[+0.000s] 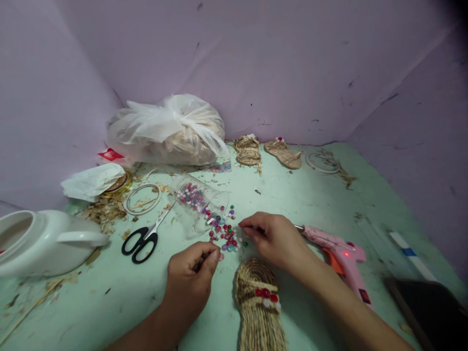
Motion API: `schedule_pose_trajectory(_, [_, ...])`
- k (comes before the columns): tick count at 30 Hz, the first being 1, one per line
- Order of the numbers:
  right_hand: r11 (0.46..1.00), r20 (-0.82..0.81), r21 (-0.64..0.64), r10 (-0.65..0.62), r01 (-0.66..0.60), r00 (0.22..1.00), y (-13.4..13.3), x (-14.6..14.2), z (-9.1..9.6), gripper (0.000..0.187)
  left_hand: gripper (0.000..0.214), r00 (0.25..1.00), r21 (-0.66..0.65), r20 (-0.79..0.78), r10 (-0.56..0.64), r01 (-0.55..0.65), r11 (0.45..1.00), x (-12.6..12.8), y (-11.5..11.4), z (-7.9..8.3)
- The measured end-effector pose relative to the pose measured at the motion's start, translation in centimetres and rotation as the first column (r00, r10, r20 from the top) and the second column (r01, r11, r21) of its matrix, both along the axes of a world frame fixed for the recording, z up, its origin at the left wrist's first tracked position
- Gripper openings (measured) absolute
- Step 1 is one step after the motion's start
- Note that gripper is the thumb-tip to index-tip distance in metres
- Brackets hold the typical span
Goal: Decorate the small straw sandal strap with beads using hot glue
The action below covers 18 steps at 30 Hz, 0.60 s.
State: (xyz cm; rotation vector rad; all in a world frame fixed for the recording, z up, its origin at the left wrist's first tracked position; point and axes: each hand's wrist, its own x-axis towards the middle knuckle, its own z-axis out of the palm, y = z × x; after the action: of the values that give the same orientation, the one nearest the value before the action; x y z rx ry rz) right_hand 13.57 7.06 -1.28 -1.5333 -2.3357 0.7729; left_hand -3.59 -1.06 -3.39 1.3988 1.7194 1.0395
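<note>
My left hand (193,275) is closed in a pinch beside the loose beads (228,239). A pink bead (221,257) shows right by its fingertips; whether it is gripped I cannot tell. On the other side of the beads, my right hand (276,239) is also closed, fingertips pressed together, and what they hold is too small to make out. Between my wrists lies a woven straw slipper (256,280) with red beads (266,293) and white beads on its strap. A clear plastic cup (201,195) lies tipped over, beads spilling from its mouth.
Black-handled scissors (146,242) and a white ring (142,199) lie left, near a white pitcher (54,243). A pink glue gun (340,251) with a lit red light is right, by a dark flat object (427,312). Behind are a plastic bag (168,131) and small woven slippers (283,153).
</note>
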Motion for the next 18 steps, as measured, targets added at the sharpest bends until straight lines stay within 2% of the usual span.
schedule_pose_trajectory(2, [0.997,0.071,0.047,0.05,-0.053,0.996,0.8,-0.8,0.2,0.024,0.019,1.0,0.009,-0.005,-0.002,0.002,1.0,0.0,-0.1,-0.2])
schedule_pose_trajectory(7, [0.989,0.164,0.127,0.061,-0.083,0.985,2.8,-2.6,0.4,0.022,0.021,0.998,0.039,-0.049,-0.037,0.039,0.998,0.0,-0.2,-0.4])
schedule_pose_trajectory(12, [0.982,0.253,0.135,0.092,-0.129,0.963,3.2,-3.5,0.2,0.022,0.021,0.996,0.074,-0.077,-0.038,0.044,0.996,0.0,0.0,-0.4])
schedule_pose_trajectory(18, [0.993,0.191,0.099,0.044,-0.064,0.981,2.8,-4.1,-0.2,0.017,0.02,0.996,0.087,-0.08,-0.046,0.053,0.995,0.0,0.1,0.0])
